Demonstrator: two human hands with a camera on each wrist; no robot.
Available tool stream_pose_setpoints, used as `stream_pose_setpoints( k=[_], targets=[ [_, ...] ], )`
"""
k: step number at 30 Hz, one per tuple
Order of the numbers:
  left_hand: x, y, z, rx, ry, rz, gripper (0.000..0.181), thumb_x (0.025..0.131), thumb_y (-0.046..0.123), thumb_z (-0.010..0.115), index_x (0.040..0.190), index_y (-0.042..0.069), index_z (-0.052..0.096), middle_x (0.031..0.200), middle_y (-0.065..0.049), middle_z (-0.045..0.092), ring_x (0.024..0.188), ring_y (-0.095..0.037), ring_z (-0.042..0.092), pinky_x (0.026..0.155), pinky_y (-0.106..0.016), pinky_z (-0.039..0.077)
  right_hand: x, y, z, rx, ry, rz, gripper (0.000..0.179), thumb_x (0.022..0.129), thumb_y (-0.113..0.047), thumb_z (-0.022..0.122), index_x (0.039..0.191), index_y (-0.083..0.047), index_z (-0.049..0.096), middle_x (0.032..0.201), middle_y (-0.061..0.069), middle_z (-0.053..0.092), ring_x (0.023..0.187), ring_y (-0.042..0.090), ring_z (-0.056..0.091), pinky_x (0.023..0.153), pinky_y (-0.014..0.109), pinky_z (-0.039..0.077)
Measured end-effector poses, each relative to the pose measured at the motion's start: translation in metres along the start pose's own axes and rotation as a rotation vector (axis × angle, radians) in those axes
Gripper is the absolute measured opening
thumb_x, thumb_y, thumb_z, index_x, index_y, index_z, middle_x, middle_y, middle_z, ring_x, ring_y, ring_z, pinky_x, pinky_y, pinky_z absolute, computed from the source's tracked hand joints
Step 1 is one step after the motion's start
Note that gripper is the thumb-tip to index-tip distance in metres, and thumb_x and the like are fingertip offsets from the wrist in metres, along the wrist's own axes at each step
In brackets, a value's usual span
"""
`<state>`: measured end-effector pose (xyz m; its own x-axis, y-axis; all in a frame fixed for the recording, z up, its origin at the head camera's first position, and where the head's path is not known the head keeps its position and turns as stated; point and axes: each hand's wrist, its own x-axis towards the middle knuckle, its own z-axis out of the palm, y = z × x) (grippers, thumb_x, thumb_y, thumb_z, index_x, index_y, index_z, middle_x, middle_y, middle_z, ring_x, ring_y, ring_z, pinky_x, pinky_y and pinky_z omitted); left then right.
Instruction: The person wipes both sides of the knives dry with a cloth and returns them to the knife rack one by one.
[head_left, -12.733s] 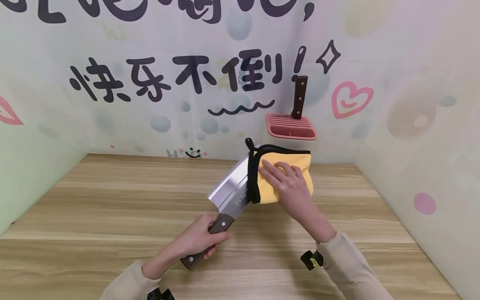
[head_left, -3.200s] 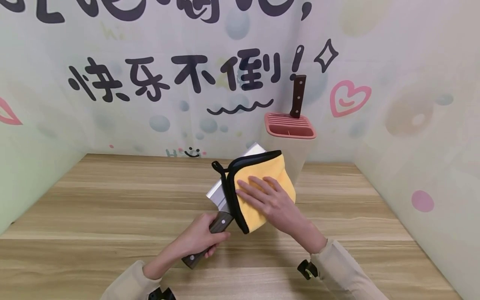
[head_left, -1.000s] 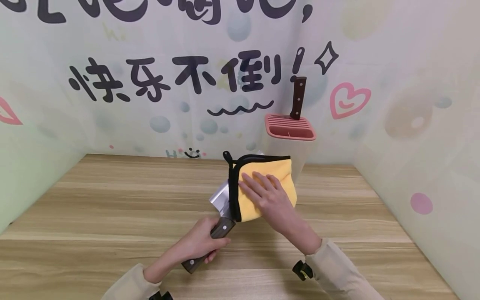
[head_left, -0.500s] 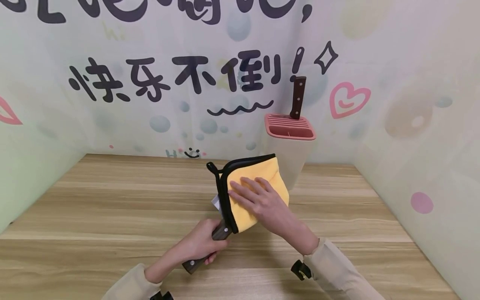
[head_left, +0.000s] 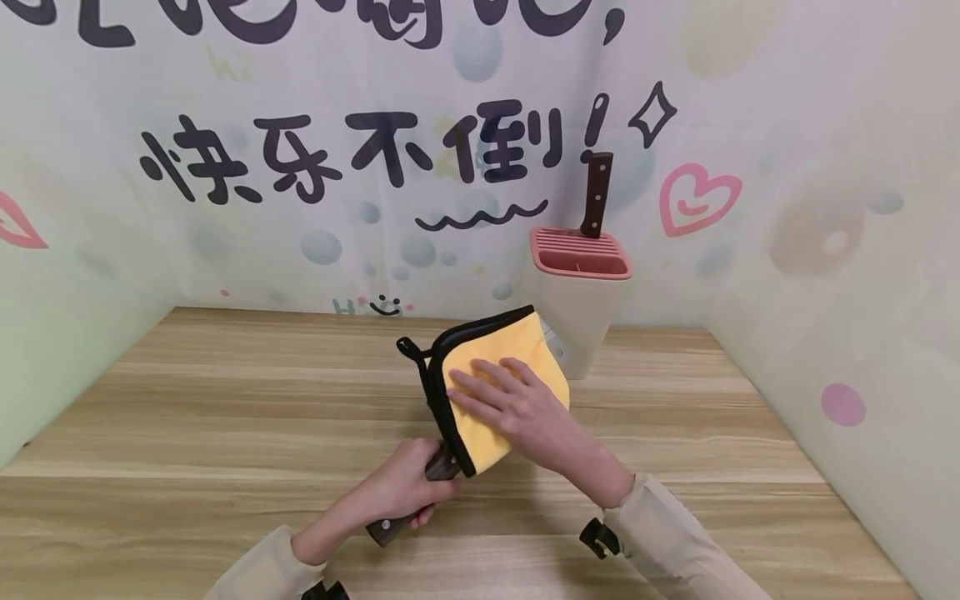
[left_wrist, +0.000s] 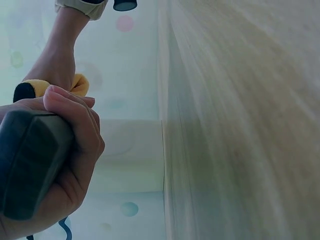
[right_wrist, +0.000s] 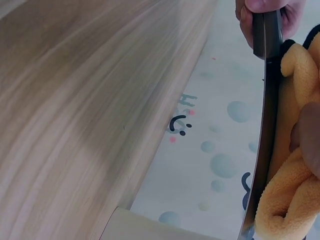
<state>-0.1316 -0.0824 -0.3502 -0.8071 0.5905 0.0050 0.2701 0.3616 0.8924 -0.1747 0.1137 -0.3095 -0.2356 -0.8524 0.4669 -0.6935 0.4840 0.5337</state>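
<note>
A cleaver (head_left: 445, 463) with a dark riveted handle slants up and to the right above the table. My left hand (head_left: 401, 482) grips the handle, and its curled fingers (left_wrist: 82, 115) show in the left wrist view. Over most of the blade lies a yellow cloth (head_left: 491, 446) with black edging and a hanging loop. My right hand (head_left: 525, 412) holds this cloth against the blade, fingers spread over its top. Only the blade's far end shows past the cloth. In the right wrist view the blade (right_wrist: 264, 125) appears nearly edge-on, beside the bunched cloth.
A cream knife block (head_left: 577, 312) with a pink slotted top stands at the back, just beyond the blade's end. A brown-handled knife (head_left: 597, 196) is upright in it. The wood-grain table (head_left: 262, 400) meets printed walls at the back and sides.
The cloth under my right hand has shifted along the blade, most recently down and left toward the handle, uncovering the blade's far end. My left hand stays nearly in place on the handle.
</note>
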Motion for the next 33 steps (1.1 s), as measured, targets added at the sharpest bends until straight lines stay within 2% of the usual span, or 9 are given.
stream_pose_setpoints(
  k=[4, 13, 22, 28, 33],
  targets=[
    [-0.001, 0.001, 0.001, 0.012, 0.014, 0.013, 0.011, 0.079, 0.003, 0.056, 0.075, 0.002, 0.046, 0.042, 0.001, 0.047, 0.03, -0.004, 0.042, 0.029, -0.027, 0.04, -0.003, 0.004, 0.002, -0.004, 0.017, 0.033, 0.045, 0.079, -0.005, 0.06, 0.122, -0.016, 0.055, 0.13, -0.001, 0.048, 0.117, 0.021, 0.045, 0.094, 0.04, 0.038],
    [-0.001, 0.002, 0.002, 0.028, 0.027, 0.021, 0.015, 0.081, 0.008, 0.06, 0.078, 0.003, 0.046, 0.041, 0.001, 0.046, 0.03, -0.005, 0.042, 0.028, -0.027, 0.039, -0.008, 0.014, 0.007, 0.032, 0.064, 0.119, 0.043, 0.081, -0.002, 0.053, 0.122, -0.014, 0.054, 0.127, 0.002, 0.051, 0.115, 0.025, 0.047, 0.091, 0.042, 0.039],
    [-0.003, 0.004, 0.002, 0.069, 0.04, -0.01, 0.016, 0.079, 0.008, 0.061, 0.077, 0.002, 0.046, 0.041, 0.003, 0.044, 0.03, -0.005, 0.042, 0.028, -0.028, 0.04, -0.016, 0.026, 0.011, 0.053, 0.058, 0.247, 0.052, 0.073, 0.004, 0.065, 0.121, -0.013, 0.055, 0.127, 0.005, 0.051, 0.113, 0.027, 0.047, 0.09, 0.043, 0.039],
    [-0.004, 0.003, 0.002, 0.046, 0.036, -0.03, 0.027, 0.078, 0.016, 0.067, 0.075, 0.0, 0.046, 0.041, 0.002, 0.045, 0.029, -0.005, 0.042, 0.028, -0.03, 0.04, -0.022, 0.031, 0.014, 0.073, 0.065, 0.319, 0.053, 0.07, 0.007, 0.066, 0.119, -0.011, 0.056, 0.125, 0.007, 0.052, 0.112, 0.029, 0.048, 0.088, 0.044, 0.04],
    [-0.004, 0.004, 0.002, 0.051, 0.042, -0.047, 0.03, 0.075, 0.02, 0.07, 0.075, 0.002, 0.046, 0.042, 0.002, 0.045, 0.029, -0.005, 0.042, 0.029, -0.029, 0.04, -0.024, 0.034, 0.013, 0.084, 0.074, 0.342, 0.052, 0.071, 0.008, 0.064, 0.119, -0.009, 0.057, 0.124, 0.008, 0.053, 0.111, 0.03, 0.048, 0.087, 0.045, 0.04]
  ],
)
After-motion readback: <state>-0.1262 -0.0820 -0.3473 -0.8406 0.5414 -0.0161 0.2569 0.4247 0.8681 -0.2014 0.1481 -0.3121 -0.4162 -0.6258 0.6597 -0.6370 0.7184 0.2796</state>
